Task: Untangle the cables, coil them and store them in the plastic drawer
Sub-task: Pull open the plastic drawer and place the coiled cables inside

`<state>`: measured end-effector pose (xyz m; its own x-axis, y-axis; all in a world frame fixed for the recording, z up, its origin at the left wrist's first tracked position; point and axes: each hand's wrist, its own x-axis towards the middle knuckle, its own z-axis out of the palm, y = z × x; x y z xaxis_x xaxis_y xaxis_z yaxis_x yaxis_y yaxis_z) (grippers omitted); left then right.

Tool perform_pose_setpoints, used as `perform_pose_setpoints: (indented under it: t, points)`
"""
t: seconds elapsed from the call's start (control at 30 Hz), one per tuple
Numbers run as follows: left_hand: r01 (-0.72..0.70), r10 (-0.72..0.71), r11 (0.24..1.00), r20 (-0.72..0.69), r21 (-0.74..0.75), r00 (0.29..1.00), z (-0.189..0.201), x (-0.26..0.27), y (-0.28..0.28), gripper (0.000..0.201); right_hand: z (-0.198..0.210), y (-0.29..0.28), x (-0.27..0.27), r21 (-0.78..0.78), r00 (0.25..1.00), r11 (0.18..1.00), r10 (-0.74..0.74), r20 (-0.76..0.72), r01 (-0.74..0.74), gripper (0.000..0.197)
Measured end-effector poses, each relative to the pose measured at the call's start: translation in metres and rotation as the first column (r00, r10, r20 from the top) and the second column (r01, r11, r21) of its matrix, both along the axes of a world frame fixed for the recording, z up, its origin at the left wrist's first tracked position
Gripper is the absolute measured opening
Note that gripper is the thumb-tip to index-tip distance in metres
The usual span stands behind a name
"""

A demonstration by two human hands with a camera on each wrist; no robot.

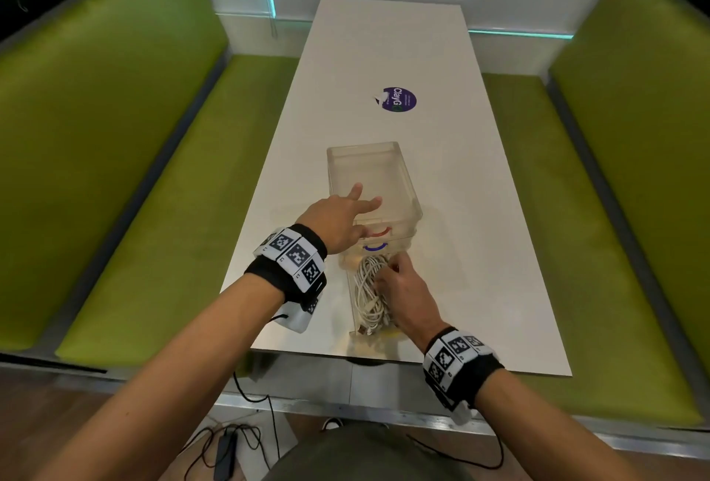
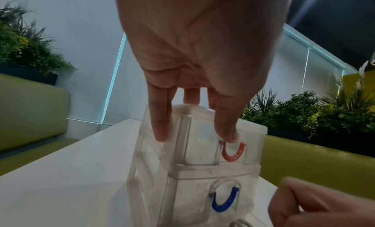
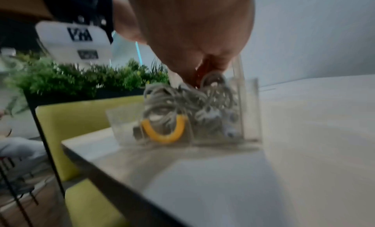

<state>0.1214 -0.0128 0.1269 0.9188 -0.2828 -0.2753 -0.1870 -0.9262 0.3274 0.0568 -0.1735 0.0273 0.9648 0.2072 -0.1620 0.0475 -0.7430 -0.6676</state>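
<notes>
Clear plastic drawer unit point(image 1: 369, 173) stands on the white table point(image 1: 480, 250), near the front edge. L hand point(image 1: 338, 221) lies flat on top of the unit, fingers straight and spread — wide, gripping nothing; in the left wrist view the fingertips point(image 2: 160, 134) press the top and upper front, one just above the red handle point(image 2: 232, 153). Blue handle point(image 2: 224, 200) marks the drawer below it.

Bottom drawer point(image 1: 355, 330), w/ yellow handle point(image 3: 163, 131), is pulled out toward the person. Bundle of white cables point(image 1: 370, 292) sits inside it, loosely coiled, filling most of the drawer. R hand point(image 1: 403, 296) is down on the cables w/ fingers curled into the bundle; the right wrist view is blurred, but the fingers look pinched on a loop at the top of the pile.

Both wrists wear black bands w/ black-and-white marker tags point(image 1: 297, 256). Purple round sticker point(image 1: 399, 99) on the table farther back, well apart from the unit. Green benches point(image 1: 115, 173) on both sides. Black cords point(image 1: 249, 438) on the floor under the table edge.
</notes>
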Motion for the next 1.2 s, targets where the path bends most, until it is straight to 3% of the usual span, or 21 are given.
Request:
perform_pose_setpoints:
  t: [0.17,0.33,0.6,0.7,0.8,0.93,1.0,1.1,1.2]
  points:
    - [-0.004,0.004,1.000,0.005,-0.029,1.000,-0.002,0.001,0.002,0.057,-0.004,0.006,-0.014,-0.114,0.967,0.970,0.229,0.109,-0.217,0.024]
    - [-0.024,0.025,0.998,0.012,-0.066,1.000,-0.006,0.001,0.004,0.057,-0.002,-0.003,-0.024,-0.290,0.899,0.874,0.429,0.081,-0.391,0.039]
    - [-0.026,0.026,0.998,-0.006,-0.059,1.000,-0.005,0.002,0.004,0.056,-0.013,0.000,-0.007,-0.335,0.876,0.842,0.475,0.086,-0.423,0.034]
    - [-0.028,0.027,0.997,-0.010,-0.069,1.000,-0.006,0.002,0.005,0.056,-0.029,0.001,-0.016,-0.495,0.861,0.741,0.508,-0.029,-0.454,0.070]
    - [-0.018,0.018,0.998,-0.012,-0.063,1.000,-0.006,0.003,0.005,0.056,-0.025,-0.007,-0.006,-0.418,0.789,0.699,0.609,-0.078,-0.581,0.106]
    - [-0.011,0.011,0.999,-0.020,-0.042,1.000,-0.005,0.004,0.005,0.056,-0.007,-0.014,0.012,-0.417,0.685,0.561,0.682,-0.256,-0.715,0.124]
    - [-0.010,0.009,0.999,-0.019,-0.037,1.000,-0.004,0.005,0.004,0.056,-0.008,-0.013,0.017,-0.413,0.692,0.575,0.684,-0.231,-0.706,0.114]
    - [-0.011,0.010,0.999,-0.031,-0.037,0.999,-0.002,0.006,0.005,0.057,-0.004,-0.003,0.020,-0.357,0.763,0.688,0.633,-0.129,-0.631,0.095]
    - [-0.017,0.016,0.999,-0.036,-0.044,0.999,0.000,0.006,0.006,0.056,-0.004,0.006,0.012,-0.377,0.813,0.751,0.582,-0.009,-0.542,0.090]
